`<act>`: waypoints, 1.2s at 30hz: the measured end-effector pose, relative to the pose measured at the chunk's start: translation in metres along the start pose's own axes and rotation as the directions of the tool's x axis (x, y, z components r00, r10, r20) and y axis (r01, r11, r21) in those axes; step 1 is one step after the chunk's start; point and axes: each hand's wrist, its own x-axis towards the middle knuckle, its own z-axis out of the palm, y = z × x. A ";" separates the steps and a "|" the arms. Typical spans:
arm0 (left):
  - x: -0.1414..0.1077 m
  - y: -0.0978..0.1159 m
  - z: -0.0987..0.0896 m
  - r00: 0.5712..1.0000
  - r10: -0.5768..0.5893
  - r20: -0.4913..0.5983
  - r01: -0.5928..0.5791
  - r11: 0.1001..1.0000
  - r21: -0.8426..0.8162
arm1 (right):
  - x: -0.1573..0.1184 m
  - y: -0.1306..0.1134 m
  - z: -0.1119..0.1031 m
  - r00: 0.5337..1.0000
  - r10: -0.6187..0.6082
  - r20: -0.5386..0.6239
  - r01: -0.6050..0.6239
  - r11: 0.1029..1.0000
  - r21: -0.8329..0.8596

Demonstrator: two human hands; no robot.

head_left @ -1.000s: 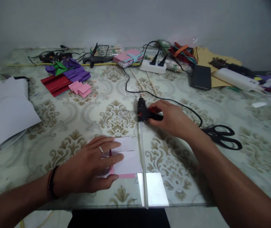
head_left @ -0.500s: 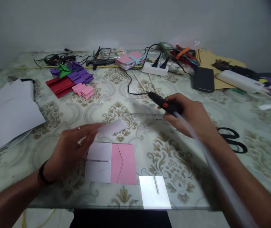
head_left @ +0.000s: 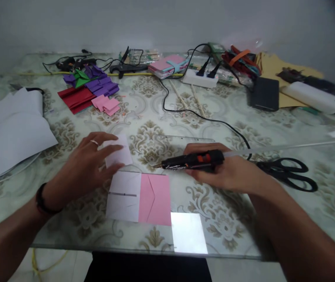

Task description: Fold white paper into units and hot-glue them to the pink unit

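Observation:
My left hand (head_left: pixel 88 162) rests with fingers spread on a small white paper (head_left: pixel 122 150) lying on the table. Wrapped round a black glue gun (head_left: pixel 192 159) with an orange part is my right hand (head_left: pixel 229 168); the nozzle points left, near the white paper, and a long clear glue stick (head_left: pixel 290 145) comes out of its back. Just below lies a card, its left part white (head_left: pixel 123 209) with a grey strip and its right part pink (head_left: pixel 158 201) with a flap line. A bright white square (head_left: pixel 188 233) shows at the front edge.
Scissors (head_left: pixel 292 170) lie right of my right hand, a clear ruler (head_left: pixel 188 139) behind the gun. Folded purple (head_left: pixel 101 86), red (head_left: pixel 76 98) and pink papers (head_left: pixel 106 104) sit back left, white sheets (head_left: pixel 11 129) far left. A power strip (head_left: pixel 199 79) and black box (head_left: pixel 263 94) stand behind.
My left hand has laid the small paper down and spread its fingers. My right hand has turned the glue gun to point left and lowered it. The view has shifted slightly.

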 end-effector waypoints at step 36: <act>0.000 0.016 0.015 0.846 -0.061 0.530 0.491 0.476 -0.729 | 0.004 -0.009 0.034 0.951 -0.309 -0.020 0.309 0.951 0.011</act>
